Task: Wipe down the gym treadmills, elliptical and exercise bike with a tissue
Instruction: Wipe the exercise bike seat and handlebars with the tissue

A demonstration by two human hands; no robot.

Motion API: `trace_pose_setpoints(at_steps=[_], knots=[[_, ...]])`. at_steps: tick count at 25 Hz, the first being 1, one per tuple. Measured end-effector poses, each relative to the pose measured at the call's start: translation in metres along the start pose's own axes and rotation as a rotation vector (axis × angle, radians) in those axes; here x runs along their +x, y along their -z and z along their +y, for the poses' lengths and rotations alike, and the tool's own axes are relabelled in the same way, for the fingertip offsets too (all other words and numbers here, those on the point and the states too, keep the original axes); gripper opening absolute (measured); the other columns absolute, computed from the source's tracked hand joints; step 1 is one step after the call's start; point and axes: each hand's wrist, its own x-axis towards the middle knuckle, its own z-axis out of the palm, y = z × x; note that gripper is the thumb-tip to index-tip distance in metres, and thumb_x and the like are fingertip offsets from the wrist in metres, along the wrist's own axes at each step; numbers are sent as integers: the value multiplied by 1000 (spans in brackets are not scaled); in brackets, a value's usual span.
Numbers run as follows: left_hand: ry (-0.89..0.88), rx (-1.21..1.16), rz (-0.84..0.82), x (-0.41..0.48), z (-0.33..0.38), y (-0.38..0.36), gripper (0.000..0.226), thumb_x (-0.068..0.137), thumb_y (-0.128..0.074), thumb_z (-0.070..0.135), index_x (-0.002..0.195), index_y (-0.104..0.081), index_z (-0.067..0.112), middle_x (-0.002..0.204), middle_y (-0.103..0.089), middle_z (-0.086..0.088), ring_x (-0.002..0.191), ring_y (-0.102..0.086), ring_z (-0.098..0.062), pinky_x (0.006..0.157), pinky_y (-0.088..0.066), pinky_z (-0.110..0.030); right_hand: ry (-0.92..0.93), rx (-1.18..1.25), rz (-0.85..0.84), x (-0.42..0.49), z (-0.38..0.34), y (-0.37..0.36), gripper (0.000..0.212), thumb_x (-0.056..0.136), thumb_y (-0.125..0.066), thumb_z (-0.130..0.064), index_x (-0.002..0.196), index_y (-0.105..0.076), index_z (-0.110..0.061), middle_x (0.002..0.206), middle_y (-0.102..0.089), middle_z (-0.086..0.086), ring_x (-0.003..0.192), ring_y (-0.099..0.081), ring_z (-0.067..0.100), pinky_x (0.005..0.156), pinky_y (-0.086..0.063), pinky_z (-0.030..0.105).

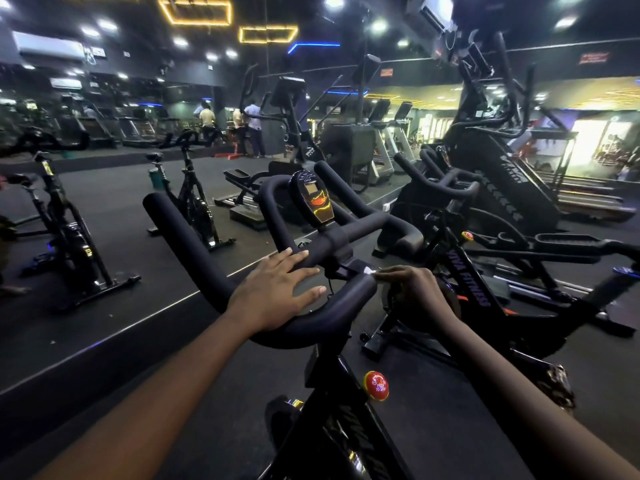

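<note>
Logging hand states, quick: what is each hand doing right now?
Left hand: open, flat on the handlebar.
Right hand: pinching the tissue.

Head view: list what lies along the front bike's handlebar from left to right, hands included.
handlebar's left end → left hand, resting flat on the handlebar → tissue → right hand, pinching the tissue → neighbouring bike

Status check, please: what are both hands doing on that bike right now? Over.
Left hand flat on the handlebar, fingers straight. Right hand pinching white tissue at the bar's inner end. Nothing seen blocking.
</note>
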Motion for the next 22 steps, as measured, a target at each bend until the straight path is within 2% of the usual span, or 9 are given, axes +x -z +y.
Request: trace_pose_setpoints(at_steps=[2,6,8,10,12,14,16,19,22], knots=[[-3,-1,6,2,0,-2,55,95,-31,60,144,-34,37,159,-12,10,146,-3,-10,119,-2,-34,-51,18,27,-9,-11,-1,37,77,-59,10,101,-74,-15,103,-72,4,98,-66,20,75,-38,11],[-32,-83,81,2,-1,-3,54,96,-37,53,145,-36,30,157,-22,6,146,-11,-13,119,-7,-35,-220,75,205,-31,-36,10,25,80,-65,3,98,-74,-11,99,-72,7,93,-68,19,70,-36,2],[-80,-205,147,-2,-4,-3,52,96,-43,47,144,-38,27,154,-30,4,145,-17,-13,118,-12,-34,-323,68,239,-47,-49,17,21,82,-67,-3,100,-74,-11,98,-72,9,91,-68,19,69,-37,6],[-154,-318,199,-11,-4,-1,51,96,-50,39,143,-40,24,152,-35,0,144,-21,-15,118,-15,-35,-385,53,250,-65,-63,24,18,83,-69,-15,101,-73,-13,98,-72,9,92,-68,17,73,-44,16],[-223,-390,226,-27,-4,-1,51,95,-53,34,143,-40,21,151,-37,-3,144,-23,-18,118,-13,-36,-432,43,258,-88,-79,27,20,82,-73,-26,99,-74,-17,94,-73,7,89,-68,16,76,-50,26],[-303,-405,226,-53,-1,-4,54,94,-49,40,143,-40,20,151,-36,-4,144,-23,-19,117,-7,-36,-484,19,269,-116,-98,28,20,81,-73,-31,98,-75,-20,92,-72,8,89,-68,17,73,-49,28],[-394,-378,239,-82,4,-9,64,87,-38,51,142,-42,19,149,-37,-6,142,-27,-21,116,-6,-35,-561,-26,248,-145,-118,27,19,82,-71,-26,100,-74,-18,94,-72,10,92,-67,17,69,-43,22],[-558,-329,231,-123,16,-30,69,83,-31,53,138,-48,17,144,-46,-8,139,-34,-25,115,-10,-39,-678,-70,155,-188,-141,23,19,84,-67,-15,102,-73,-12,98,-72,11,94,-66,17,62,-35,2],[-659,-350,116,-156,37,-63,67,84,-31,52,138,-49,17,141,-48,-7,136,-38,-25,114,-15,-40,-760,-93,135,-238,-160,23,19,83,-65,-6,100,-73,-7,100,-71,14,92,-67,15,64,-34,-1]])
